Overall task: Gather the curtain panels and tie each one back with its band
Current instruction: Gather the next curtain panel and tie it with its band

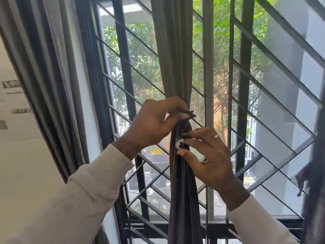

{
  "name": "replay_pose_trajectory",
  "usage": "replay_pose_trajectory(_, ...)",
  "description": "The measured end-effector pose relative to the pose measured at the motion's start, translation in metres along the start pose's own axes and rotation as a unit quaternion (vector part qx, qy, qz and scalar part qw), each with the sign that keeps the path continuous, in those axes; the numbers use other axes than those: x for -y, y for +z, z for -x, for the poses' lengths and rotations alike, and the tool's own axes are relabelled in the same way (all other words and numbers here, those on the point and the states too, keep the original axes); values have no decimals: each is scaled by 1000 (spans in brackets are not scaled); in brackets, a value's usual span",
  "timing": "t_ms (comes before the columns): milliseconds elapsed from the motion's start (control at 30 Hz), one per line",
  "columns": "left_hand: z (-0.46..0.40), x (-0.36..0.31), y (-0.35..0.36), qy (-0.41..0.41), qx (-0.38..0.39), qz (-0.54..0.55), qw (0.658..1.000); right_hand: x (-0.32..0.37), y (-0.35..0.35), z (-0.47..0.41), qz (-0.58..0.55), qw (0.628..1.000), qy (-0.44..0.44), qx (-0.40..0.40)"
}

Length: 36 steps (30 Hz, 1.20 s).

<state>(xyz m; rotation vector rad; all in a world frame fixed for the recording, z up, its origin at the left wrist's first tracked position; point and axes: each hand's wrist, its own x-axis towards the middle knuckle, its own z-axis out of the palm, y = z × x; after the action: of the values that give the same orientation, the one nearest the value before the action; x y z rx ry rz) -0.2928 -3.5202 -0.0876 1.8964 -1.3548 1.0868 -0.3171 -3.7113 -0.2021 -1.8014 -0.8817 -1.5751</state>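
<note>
A grey-green curtain panel [173,55] hangs gathered into a narrow bunch in front of the barred window. My left hand [154,120] pinches the dark pointed end of the band [190,114] against the bunch, at its narrowest point. Just below, my right hand [207,159] pinches the band's other end, where a small white fastener [179,144] shows between thumb and fingers. The band itself is dark like the cloth and mostly hidden by my fingers. Below my hands the curtain falls straight down as a dark bundle.
Another grey curtain panel [51,81] hangs at the left by the wall. A dark curtain edge [314,173] shows at the far right. A black window grille [244,95] with diagonal bars stands right behind the curtain, with trees beyond.
</note>
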Motion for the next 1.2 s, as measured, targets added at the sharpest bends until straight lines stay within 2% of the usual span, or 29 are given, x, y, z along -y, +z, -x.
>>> replay_pose_trajectory(100, -12, -1, -3, -71, 32, 70, 995, 2, -6, -8, -17, 1000, -13, 16)
replay_pose_trajectory(133, -15, 0, -4, -92, 39, 87, 991, 5, -7, -12, -29, 999, 14, 8)
replay_pose_trajectory(200, -20, 2, -7, -120, 57, 117, 984, 11, -9, -22, -90, 988, 124, -35)
replay_pose_trajectory(267, -24, 3, -9, -120, 68, 140, 980, 17, -11, -34, -192, 953, 219, -81)
replay_pose_trajectory(333, -28, 4, -8, -118, 71, 153, 979, 20, -14, -44, -223, 938, 248, -97)
replay_pose_trajectory(433, -33, 5, -7, -131, 77, 170, 974, 19, -12, -52, -207, 936, 269, -91)
replay_pose_trajectory(567, -32, 8, -8, -124, 108, 187, 969, 12, -9, -53, -154, 945, 275, -84)
replay_pose_trajectory(700, -26, 11, -8, -131, 117, 229, 958, 10, -8, -55, -168, 941, 273, -110)
replay_pose_trajectory(767, -19, 11, -7, -135, 102, 231, 958, 8, -7, -56, -191, 934, 278, -119)
replay_pose_trajectory(867, -8, 15, -1, -117, 58, 165, 978, 3, -6, -56, -210, 933, 271, -112)
replay_pose_trajectory(967, 0, 22, 7, -106, 19, 147, 983, -1, -3, -55, -248, 927, 263, -103)
replay_pose_trajectory(1200, 5, 23, 9, -91, -3, 106, 990, -8, 1, -52, -273, 925, 250, -90)
